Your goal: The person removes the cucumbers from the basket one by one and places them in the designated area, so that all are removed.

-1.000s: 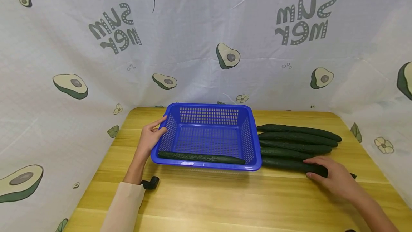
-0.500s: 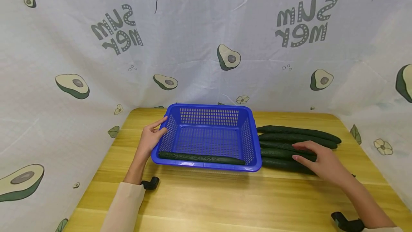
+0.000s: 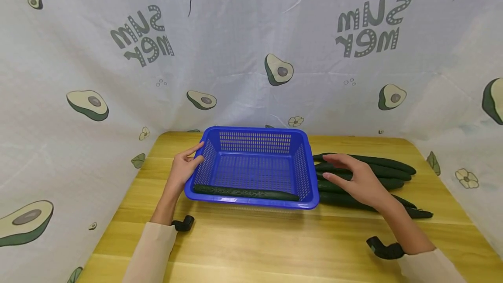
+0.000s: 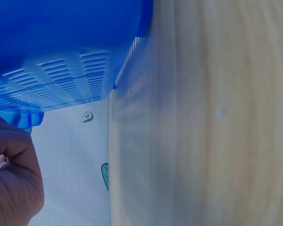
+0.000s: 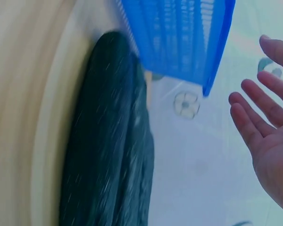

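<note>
A blue plastic basket [image 3: 251, 130] stands on the table, with one cucumber [image 3: 245, 192] lying along its near side. My left hand [image 3: 183, 167] pinches the basket's left rim between thumb and fingers. In the left wrist view the left hand [image 4: 14, 174] shows curled at the rim. My right hand [image 3: 359, 180] hovers over several cucumbers [image 3: 387, 161] that lie side by side to the right of the basket. In the right wrist view its fingers [image 5: 264, 101] are spread and hold nothing, apart from the cucumbers [image 5: 96, 136]. The hand covers part of them in the head view.
The wooden table [image 3: 251, 243] has bare wood in front of the basket. A white cloth [image 3: 235, 56] printed with avocados hangs behind and at the sides. Small black devices [image 3: 384, 248] are worn on both wrists.
My right hand has lifted off the nearest cucumber and moved left and away from me, towards the basket's right rim. The left hand and basket have not moved.
</note>
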Demonstrator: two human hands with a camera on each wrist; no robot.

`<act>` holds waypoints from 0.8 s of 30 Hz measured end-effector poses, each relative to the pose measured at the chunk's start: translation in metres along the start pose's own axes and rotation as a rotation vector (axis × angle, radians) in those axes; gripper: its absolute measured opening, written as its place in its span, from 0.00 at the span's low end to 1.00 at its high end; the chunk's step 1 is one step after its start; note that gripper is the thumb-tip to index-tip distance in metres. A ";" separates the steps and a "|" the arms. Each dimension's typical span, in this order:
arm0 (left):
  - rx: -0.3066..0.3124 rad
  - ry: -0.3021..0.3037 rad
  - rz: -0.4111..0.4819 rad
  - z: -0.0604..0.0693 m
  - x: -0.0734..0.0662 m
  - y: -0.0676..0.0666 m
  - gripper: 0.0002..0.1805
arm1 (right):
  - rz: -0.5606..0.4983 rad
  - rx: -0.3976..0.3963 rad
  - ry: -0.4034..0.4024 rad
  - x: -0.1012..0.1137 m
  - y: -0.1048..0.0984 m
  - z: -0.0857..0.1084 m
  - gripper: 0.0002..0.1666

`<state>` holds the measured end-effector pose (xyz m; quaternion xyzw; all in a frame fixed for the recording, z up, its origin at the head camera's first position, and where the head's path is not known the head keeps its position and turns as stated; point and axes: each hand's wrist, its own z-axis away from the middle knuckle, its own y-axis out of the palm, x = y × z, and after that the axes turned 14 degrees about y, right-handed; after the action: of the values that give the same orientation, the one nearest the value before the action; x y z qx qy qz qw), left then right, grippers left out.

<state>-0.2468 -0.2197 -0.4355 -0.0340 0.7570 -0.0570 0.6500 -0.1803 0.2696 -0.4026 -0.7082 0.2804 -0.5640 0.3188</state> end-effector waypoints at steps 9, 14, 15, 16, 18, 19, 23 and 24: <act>-0.033 0.065 -0.031 -0.002 0.013 0.001 0.30 | -0.049 0.060 -0.061 0.029 0.019 -0.019 0.30; -0.037 0.073 -0.032 0.000 0.012 0.001 0.31 | -0.048 0.104 -0.119 0.047 0.033 -0.028 0.28; -0.039 0.071 -0.030 0.000 0.012 0.001 0.31 | -0.044 0.115 -0.130 0.050 0.035 -0.029 0.28; -0.039 0.069 -0.029 0.000 0.012 0.001 0.30 | -0.046 0.130 -0.136 0.054 0.038 -0.030 0.28; -0.037 0.065 -0.029 -0.001 0.012 0.001 0.30 | -0.048 0.163 -0.142 0.060 0.045 -0.032 0.29; -0.035 0.063 -0.031 -0.001 0.013 0.001 0.30 | -0.046 0.182 -0.140 0.063 0.048 -0.033 0.30; -0.031 0.061 -0.030 -0.002 0.013 0.001 0.30 | -0.058 0.252 -0.129 0.074 0.062 -0.037 0.32; -0.028 0.062 -0.030 -0.002 0.013 0.001 0.30 | -0.060 0.268 -0.127 0.077 0.066 -0.038 0.33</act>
<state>-0.2510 -0.2206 -0.4481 -0.0527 0.7769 -0.0570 0.6249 -0.2042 0.1644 -0.3993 -0.7016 0.1607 -0.5598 0.4106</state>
